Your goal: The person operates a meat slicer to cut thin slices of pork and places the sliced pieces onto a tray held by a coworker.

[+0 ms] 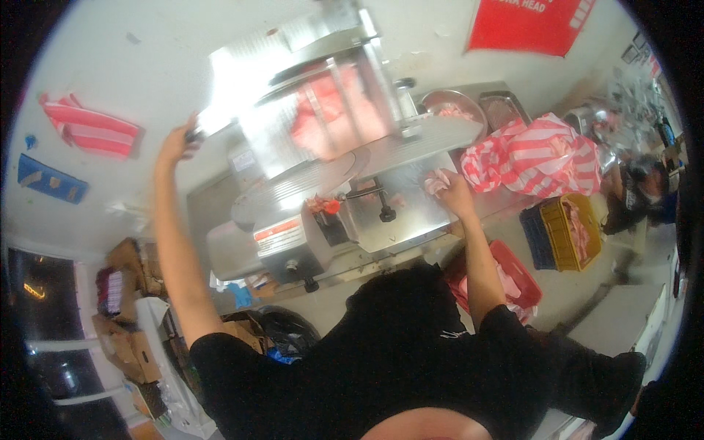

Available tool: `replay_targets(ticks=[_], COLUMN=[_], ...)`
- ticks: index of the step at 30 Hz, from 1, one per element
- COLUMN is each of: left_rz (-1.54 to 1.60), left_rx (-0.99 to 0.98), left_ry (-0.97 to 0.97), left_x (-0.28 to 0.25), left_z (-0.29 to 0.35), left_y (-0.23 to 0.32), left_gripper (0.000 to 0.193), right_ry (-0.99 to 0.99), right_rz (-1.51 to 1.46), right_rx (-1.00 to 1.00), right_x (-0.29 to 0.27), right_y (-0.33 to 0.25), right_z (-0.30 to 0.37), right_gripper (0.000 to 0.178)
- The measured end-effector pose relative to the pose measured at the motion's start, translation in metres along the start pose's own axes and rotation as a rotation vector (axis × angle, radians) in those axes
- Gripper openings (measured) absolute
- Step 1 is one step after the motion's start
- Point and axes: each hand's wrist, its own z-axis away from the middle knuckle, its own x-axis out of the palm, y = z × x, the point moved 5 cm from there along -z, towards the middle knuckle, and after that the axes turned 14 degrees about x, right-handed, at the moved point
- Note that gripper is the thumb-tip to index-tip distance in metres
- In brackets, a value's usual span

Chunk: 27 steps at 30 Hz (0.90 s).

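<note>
A large metal meat slicer [282, 242] stands on the counter in front of me. Its carriage holds a thick pink block of meat [334, 117] behind metal bars. My left hand [177, 143] is closed round the black handle at the carriage's left end; the handle is mostly hidden by the fingers. At the slicer's right side, my right hand [456, 194] grips thin pale-pink meat slices [438, 180] above the metal base plate [411, 220]. Small meat scraps [323, 204] lie by the blade area. The carriage looks blurred.
Right of the slicer are a red-and-white striped bag [543, 154], a metal bowl [480, 111] with meat pieces and a metal tray [502, 106]. Lower stand a yellow crate [592, 253] and a red crate [532, 293], both holding meat. Cardboard boxes [136, 352] fill the left side.
</note>
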Motion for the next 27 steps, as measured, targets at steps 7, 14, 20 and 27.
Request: replay_targets(ticks=[7, 14, 20, 27], left_rz=[-0.075, -0.019, 0.064, 0.102], left_rx=[0.279, 0.124, 0.003, -0.133], left_ry=[-0.024, -0.062, -0.069, -0.029], left_x=[0.114, 0.069, -0.017, -0.084], left_z=[-0.025, -0.017, -0.005, 0.014], left_y=[0.145, 0.095, -0.033, -0.111], left_gripper=[0.085, 0.081, 0.061, 0.054], right_ry=[-0.029, -0.019, -0.002, 0.109], right_rz=[-0.170, 0.755, 0.979, 0.742], right_rx=[0.043, -0.470, -0.640, -0.324], right_x=[0.017, 0.089, 0.091, 0.132], right_y=[-0.017, -0.029, 0.007, -0.020], right_z=[-0.001, 0.020, 0.024, -0.005], right_gripper=[0.025, 0.051, 0.072, 0.033])
